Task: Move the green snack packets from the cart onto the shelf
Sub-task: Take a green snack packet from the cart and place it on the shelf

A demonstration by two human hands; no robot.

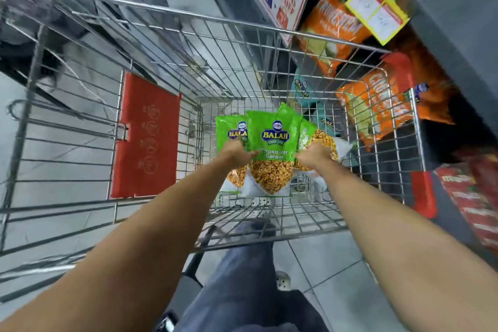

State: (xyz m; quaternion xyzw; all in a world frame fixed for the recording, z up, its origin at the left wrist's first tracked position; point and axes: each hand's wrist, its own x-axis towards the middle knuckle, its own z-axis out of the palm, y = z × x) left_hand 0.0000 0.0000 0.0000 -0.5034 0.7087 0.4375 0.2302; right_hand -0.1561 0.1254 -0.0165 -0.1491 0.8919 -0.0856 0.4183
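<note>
Grey floor tiles [331, 256] are showing beneath a wire cart [188, 19] standing left of a shelf [444, 8] where orange snack bags [334, 24] are sitting. Both arms are reaching into the cart's far end: the left hand [237, 152] and right hand [314, 155] are gripping opposite sides of a fanned bunch of green snack packets [275, 143], which is sitting inside the basket.

We see bright green plastic snack packets [275, 143], blue oval logo, golden-yellow snack print below. Silver wire-grid shopping cart [269, 43], flat red plastic seat flap [147, 137]. Orange foil snack bags [334, 24]. Yellow paper price tag [377, 11].
</note>
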